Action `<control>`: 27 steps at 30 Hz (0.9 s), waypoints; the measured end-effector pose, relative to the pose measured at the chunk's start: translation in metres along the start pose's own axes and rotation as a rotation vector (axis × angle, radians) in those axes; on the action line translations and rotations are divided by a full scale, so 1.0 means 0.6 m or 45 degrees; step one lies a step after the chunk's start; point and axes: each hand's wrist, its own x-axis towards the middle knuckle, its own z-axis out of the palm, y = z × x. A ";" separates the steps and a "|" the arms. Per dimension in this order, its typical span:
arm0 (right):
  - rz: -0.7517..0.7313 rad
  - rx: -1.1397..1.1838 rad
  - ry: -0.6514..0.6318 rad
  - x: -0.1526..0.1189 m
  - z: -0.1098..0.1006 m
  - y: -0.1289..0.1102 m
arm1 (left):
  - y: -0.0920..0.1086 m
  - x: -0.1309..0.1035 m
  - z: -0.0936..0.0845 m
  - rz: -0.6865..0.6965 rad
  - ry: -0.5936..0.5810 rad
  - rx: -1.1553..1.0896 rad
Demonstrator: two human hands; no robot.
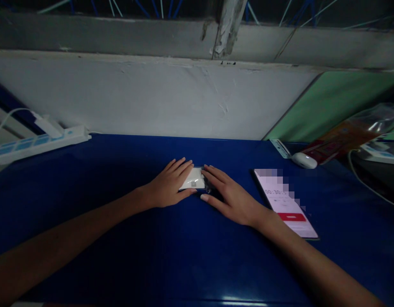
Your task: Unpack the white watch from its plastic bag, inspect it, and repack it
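Note:
A small white packet with a glossy, clear-looking wrap (193, 179) lies on the blue tabletop (184, 251), between my two hands. My left hand (171, 183) rests over its left end, fingers stretched out and the thumb along the near edge. Over the dark, crinkled right end lies my right hand (230, 194), its fingers extended and the thumb apart from them. Both palms face down, so the packet's two ends are partly hidden. Neither hand is wrapped around it.
A phone (291, 209) with a lit screen lies beside my right forearm. Farther right are a white mouse (304, 160), a red plastic package (337, 138) and a cable. A white power strip (39, 143) sits at the left, and a pale wall (171, 98) rises behind.

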 end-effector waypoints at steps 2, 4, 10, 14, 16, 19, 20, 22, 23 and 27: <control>0.031 0.008 0.045 0.000 -0.007 0.005 | 0.000 0.000 0.000 0.004 -0.001 0.008; 0.049 0.026 0.095 0.001 -0.011 0.010 | -0.001 0.001 -0.001 0.014 0.012 0.000; 0.075 0.171 0.275 0.007 -0.014 0.012 | -0.007 0.005 -0.005 0.165 0.087 -0.097; 0.073 0.242 0.421 0.007 -0.030 0.013 | -0.012 0.007 -0.012 0.213 0.172 -0.141; 0.069 0.273 0.491 0.006 -0.038 0.014 | -0.013 0.008 -0.017 0.180 0.212 -0.180; 0.116 0.360 0.620 0.010 -0.045 0.013 | -0.015 0.011 -0.021 0.097 0.266 -0.232; 0.157 0.423 0.671 0.013 -0.045 0.013 | -0.017 0.012 -0.021 0.071 0.286 -0.248; 0.269 0.593 0.765 0.021 -0.043 0.013 | -0.022 0.014 -0.019 0.031 0.329 -0.292; 0.328 0.691 0.791 0.025 -0.041 0.015 | -0.025 0.015 -0.017 0.021 0.350 -0.320; 0.463 1.009 0.705 0.038 -0.021 0.027 | -0.036 0.015 -0.006 0.093 0.432 -0.424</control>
